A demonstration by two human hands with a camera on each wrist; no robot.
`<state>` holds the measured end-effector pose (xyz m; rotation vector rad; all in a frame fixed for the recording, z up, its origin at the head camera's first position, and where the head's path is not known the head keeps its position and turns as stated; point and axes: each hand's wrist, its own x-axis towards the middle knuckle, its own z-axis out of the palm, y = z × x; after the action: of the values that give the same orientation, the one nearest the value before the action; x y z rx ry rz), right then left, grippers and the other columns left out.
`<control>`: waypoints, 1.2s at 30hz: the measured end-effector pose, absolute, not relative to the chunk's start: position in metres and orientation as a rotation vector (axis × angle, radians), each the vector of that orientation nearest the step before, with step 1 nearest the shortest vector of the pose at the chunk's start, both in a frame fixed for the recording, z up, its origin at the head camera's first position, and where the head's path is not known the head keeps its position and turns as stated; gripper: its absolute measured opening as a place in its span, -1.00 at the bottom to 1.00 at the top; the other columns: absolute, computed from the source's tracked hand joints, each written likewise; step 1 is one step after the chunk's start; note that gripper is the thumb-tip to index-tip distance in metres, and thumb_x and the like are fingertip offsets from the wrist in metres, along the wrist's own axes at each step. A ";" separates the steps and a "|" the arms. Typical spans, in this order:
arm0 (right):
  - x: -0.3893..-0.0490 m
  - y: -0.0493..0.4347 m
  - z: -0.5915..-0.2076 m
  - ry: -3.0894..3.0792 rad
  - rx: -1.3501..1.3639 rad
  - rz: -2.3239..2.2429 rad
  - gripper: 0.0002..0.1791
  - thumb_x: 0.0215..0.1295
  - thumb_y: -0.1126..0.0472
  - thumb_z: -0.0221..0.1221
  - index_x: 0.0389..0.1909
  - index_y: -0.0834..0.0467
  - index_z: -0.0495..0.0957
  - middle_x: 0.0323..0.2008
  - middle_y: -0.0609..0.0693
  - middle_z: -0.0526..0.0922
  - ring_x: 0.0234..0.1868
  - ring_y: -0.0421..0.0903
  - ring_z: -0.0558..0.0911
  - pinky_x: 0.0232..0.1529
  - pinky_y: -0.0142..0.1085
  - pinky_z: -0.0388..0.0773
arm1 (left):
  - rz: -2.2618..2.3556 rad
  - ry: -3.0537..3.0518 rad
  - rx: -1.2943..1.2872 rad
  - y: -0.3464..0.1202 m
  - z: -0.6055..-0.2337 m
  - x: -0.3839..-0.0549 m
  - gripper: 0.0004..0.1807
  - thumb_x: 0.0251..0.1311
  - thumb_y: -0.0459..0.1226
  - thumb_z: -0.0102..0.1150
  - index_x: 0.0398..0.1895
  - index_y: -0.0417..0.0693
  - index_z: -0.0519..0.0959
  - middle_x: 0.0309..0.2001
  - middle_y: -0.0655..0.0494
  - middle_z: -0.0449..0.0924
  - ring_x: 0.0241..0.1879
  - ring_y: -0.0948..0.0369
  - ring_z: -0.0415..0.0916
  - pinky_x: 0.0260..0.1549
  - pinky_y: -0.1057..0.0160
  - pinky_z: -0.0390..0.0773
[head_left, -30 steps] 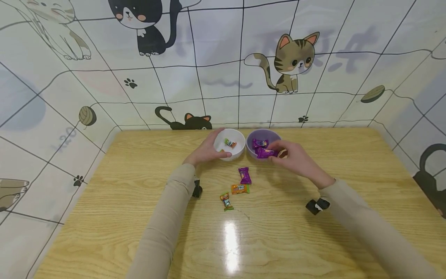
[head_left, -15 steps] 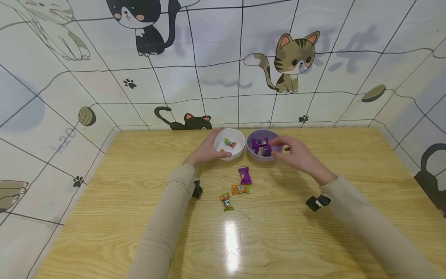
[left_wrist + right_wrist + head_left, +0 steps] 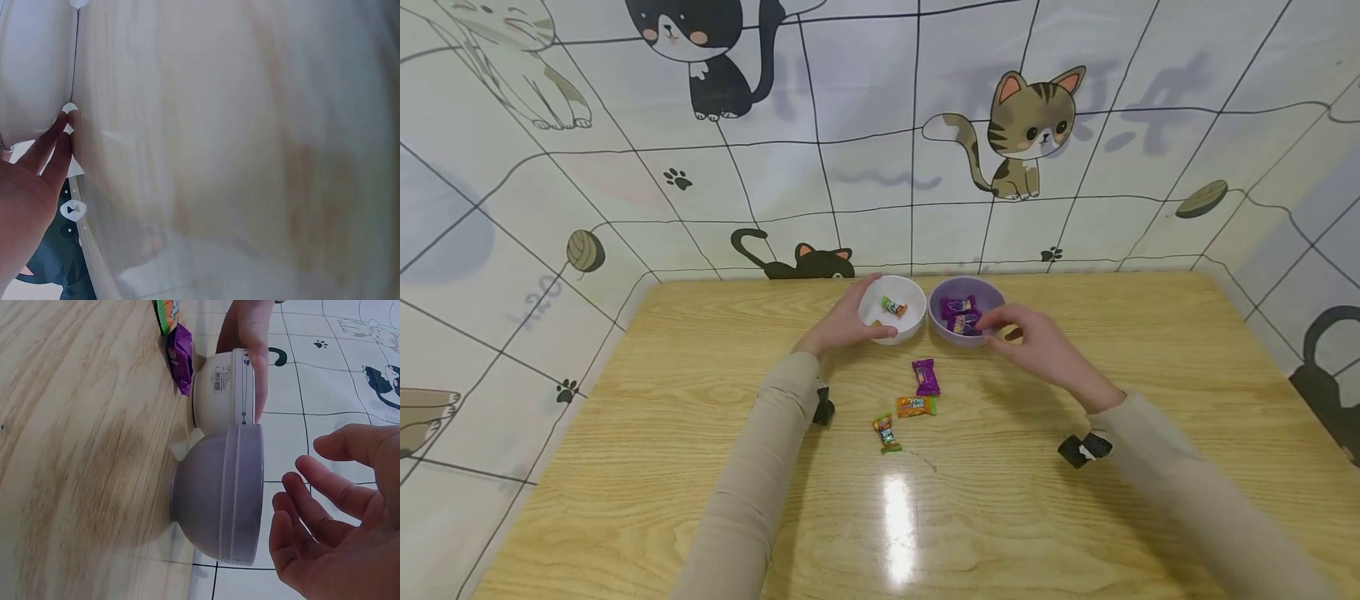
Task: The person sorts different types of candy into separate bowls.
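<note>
My left hand grips the white bowl from its left side, thumb along the front and fingers behind. A small green-and-orange wrapped candy lies inside; part of another shows by the thumb. Touching or nearly so on the right stands the purple bowl, with purple wrapped candies in it. Over its right rim hovers my right hand; the right wrist view shows its fingers loosely bent, parted from the thumb and holding nothing. In that view the purple bowl's side hides its contents.
In front of the bowls, a purple candy, an orange one and an orange-and-green one lie on the wooden table. A cat-patterned backdrop rises directly behind the bowls along the table's far edge.
My right hand has let go of a purple candy, which now lies in the purple bowl, and the hand stays by the rim. My left hand has kept its hold on the white bowl.
</note>
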<state>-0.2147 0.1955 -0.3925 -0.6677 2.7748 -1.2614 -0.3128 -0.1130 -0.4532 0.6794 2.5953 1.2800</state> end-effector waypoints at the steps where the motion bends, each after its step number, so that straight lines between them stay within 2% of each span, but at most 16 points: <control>1: -0.214 0.194 -0.393 2.772 -0.674 -1.268 -0.79 0.27 0.42 0.16 -0.09 0.37 0.58 -0.12 0.21 0.62 -0.07 0.12 0.54 -0.09 -0.04 0.49 | 1.279 2.596 0.678 -0.113 -0.453 -0.313 0.12 -0.04 -0.11 0.50 0.53 0.02 -0.02 0.40 -0.11 0.06 0.25 0.02 0.20 0.23 0.02 0.22; 8: -0.211 0.188 -0.401 2.741 -0.763 -1.301 -0.78 0.23 0.47 0.17 -0.10 0.36 0.57 -0.16 0.16 0.63 -0.13 0.08 0.57 -0.14 -0.08 0.54 | 1.263 2.605 0.666 -0.112 -0.453 -0.313 0.11 -0.02 -0.11 0.49 0.53 0.02 -0.03 0.39 -0.10 0.09 0.25 0.03 0.20 0.25 0.03 0.20; 13: -0.208 0.181 -0.408 2.700 -0.860 -1.309 -0.79 0.20 0.49 0.18 -0.13 0.37 0.57 -0.18 0.20 0.63 -0.17 0.07 0.59 -0.19 -0.11 0.57 | 1.256 2.613 0.676 -0.113 -0.453 -0.313 0.11 -0.02 -0.11 0.49 0.52 -0.01 -0.03 0.39 -0.11 0.09 0.26 0.04 0.20 0.26 0.04 0.19; 21: -0.203 0.168 -0.417 2.650 -0.915 -1.241 -0.82 0.20 0.45 0.20 -0.17 0.36 0.59 -0.20 0.17 0.64 -0.19 0.02 0.58 -0.22 -0.14 0.58 | 1.263 2.609 0.702 -0.112 -0.451 -0.312 0.12 -0.03 -0.13 0.49 0.52 -0.08 -0.02 0.40 -0.13 0.09 0.27 0.02 0.18 0.26 0.03 0.18; 36: -0.205 0.156 -0.433 2.616 -0.971 -1.118 -0.76 0.17 0.40 0.22 -0.12 0.30 0.59 -0.16 0.09 0.64 -0.13 0.03 0.58 -0.13 -0.14 0.57 | 1.248 2.612 0.686 -0.113 -0.452 -0.313 0.12 -0.02 -0.10 0.49 0.53 -0.04 -0.03 0.39 -0.11 0.10 0.25 0.04 0.20 0.25 0.04 0.20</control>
<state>-0.2049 0.1563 -0.4326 -0.9715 2.6165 -1.1184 -0.3129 -0.1127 -0.4517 0.6859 2.6120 1.2483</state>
